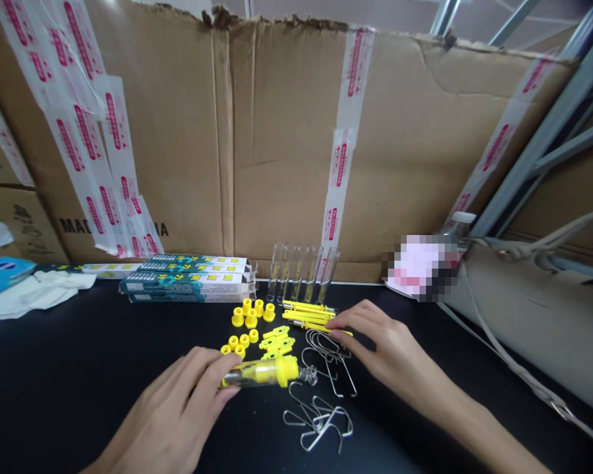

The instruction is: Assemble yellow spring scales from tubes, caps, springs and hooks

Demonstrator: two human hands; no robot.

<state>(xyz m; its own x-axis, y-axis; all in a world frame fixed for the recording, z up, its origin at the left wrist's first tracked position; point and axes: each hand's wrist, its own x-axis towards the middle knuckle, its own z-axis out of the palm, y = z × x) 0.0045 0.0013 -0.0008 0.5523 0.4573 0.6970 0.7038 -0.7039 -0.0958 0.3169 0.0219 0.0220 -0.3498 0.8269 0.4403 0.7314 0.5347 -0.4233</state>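
My left hand [182,401] is closed around a clear tube with a yellow cap [286,370], which lies nearly level and points right. My right hand [375,332] has its thumb and forefinger at the right end of the yellow rods [309,316], touching the lowest one. Just below that hand are bent metal wire hooks [329,349], with more hooks [321,421] nearer the front. Left of the rods stand several yellow caps [251,318], smaller yellow rings [244,340] and flat yellow pieces [277,342].
Clear tubes [301,273] stand upright behind the rods. Long printed boxes [188,286] lie to their left. A tall cardboard sheet [286,145] closes off the back. At right are a blurred pink-white item [410,266], a bottle [459,227] and a beige bag [538,316].
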